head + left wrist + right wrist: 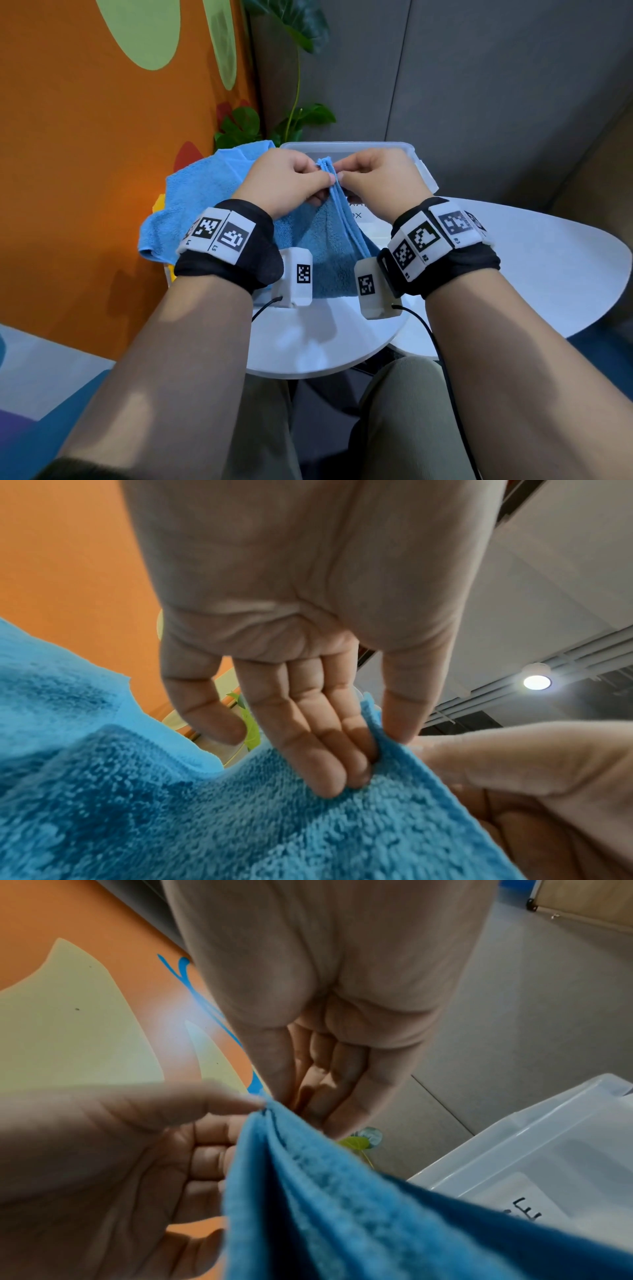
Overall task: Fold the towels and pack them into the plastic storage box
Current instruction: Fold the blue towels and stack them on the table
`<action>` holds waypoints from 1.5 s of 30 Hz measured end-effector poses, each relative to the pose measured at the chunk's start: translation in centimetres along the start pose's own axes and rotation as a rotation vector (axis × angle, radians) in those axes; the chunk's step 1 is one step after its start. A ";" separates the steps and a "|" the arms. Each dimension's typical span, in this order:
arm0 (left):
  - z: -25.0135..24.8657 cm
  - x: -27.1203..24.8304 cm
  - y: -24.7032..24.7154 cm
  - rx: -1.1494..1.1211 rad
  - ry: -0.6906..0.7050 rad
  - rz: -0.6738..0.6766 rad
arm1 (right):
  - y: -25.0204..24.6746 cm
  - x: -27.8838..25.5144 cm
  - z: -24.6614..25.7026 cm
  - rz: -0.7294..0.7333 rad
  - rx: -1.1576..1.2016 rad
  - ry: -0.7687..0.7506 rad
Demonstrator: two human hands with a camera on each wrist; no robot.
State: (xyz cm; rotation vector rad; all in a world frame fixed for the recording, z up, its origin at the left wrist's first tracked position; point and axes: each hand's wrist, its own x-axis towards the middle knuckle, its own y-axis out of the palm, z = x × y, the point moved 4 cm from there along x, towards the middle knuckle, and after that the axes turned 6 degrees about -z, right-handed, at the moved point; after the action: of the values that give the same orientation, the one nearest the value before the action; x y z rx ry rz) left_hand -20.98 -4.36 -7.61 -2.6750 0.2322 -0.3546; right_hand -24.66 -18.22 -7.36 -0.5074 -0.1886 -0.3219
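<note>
A blue towel point(329, 250) hangs doubled in front of me, its gathered top edges held up above the round white table point(322, 342). My left hand point(291, 185) pinches those edges between thumb and fingers point(346, 753). My right hand point(376, 181) pinches the same corner from the other side, thumb against fingers point(274, 1074). The towel point(359, 1204) drapes down toward me. Behind the hands sits the clear plastic storage box point(404, 147), its white rim point(534, 1123) and a label visible. A second blue towel point(205, 192) lies crumpled at the left of the table.
An orange wall point(85, 171) with green shapes stands close on the left. A leafy plant point(294, 120) rises behind the box. A second white tabletop point(548, 260) lies to the right. Wrist camera cables trail over the table's near edge.
</note>
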 end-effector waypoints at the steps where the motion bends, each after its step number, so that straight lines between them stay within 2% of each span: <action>1: 0.0 0.0 0.0 -0.013 -0.004 -0.002 | -0.1 -0.1 0.0 -0.011 0.009 -0.005; 13: 0.6 0.2 0.0 0.017 -0.012 -0.058 | -0.2 -0.1 -0.3 -0.068 -0.023 0.001; 20: 0.9 0.2 0.0 -0.031 0.008 -0.022 | -0.1 -0.5 -0.1 -0.032 -0.035 -0.021; 25: 0.9 -0.1 0.1 -0.087 -0.003 0.040 | 0.0 -0.2 -0.4 -0.063 -0.091 -0.024; 39: 0.3 0.3 -0.2 0.113 0.044 -0.038 | -0.3 -0.1 -0.4 -0.102 -0.085 -0.017; 45: 0.3 0.3 0.2 0.066 0.030 -0.023 | -0.5 0.0 0.0 -0.082 -0.099 -0.043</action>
State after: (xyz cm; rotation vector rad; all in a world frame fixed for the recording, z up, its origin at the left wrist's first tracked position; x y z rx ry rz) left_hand -20.59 -4.47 -7.87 -2.6104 0.1956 -0.4031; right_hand -24.85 -18.58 -7.12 -0.6056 -0.2363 -0.4023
